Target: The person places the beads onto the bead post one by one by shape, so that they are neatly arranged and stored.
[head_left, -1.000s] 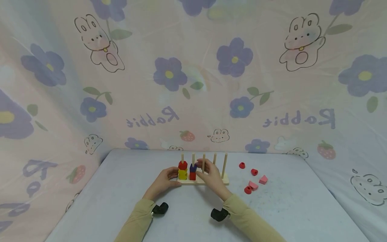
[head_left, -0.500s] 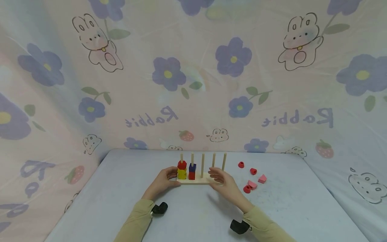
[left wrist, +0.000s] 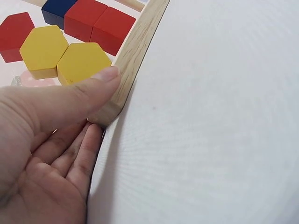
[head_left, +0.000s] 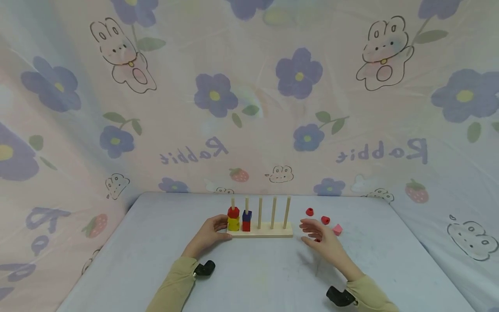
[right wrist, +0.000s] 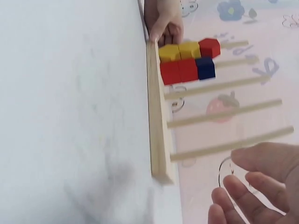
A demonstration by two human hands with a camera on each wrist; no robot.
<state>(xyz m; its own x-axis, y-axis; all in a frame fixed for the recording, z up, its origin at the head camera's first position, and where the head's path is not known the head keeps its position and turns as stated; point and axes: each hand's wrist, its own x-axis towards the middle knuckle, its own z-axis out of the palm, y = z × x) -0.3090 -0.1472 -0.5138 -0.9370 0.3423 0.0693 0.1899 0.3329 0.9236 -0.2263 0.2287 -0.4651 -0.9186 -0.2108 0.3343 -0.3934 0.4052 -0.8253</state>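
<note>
A wooden peg stand [head_left: 265,234] with several upright pegs sits on the table. On its leftmost peg are two yellow hexagonal blocks [left wrist: 44,49] topped by a red one [left wrist: 17,37]. The second peg carries two red square blocks [right wrist: 180,71] with a dark blue block [right wrist: 205,68] on top. My left hand [head_left: 208,235] holds the stand's left end, thumb at the front edge beside the yellow blocks and fingers around the end. Right of the stand, my right hand [head_left: 322,243] hovers with fingers apart and nothing in it, close to the loose blocks.
Loose red blocks [head_left: 309,212] and a pink block [head_left: 337,229] lie on the table to the right of the stand. My right hand covers others there, with a bit of red showing between the fingers. A patterned curtain [head_left: 249,130] rises behind the table.
My right hand has left the second peg's stack and travelled right, past the stand's end, to the loose blocks. The left hand has stayed at the stand's left end.
</note>
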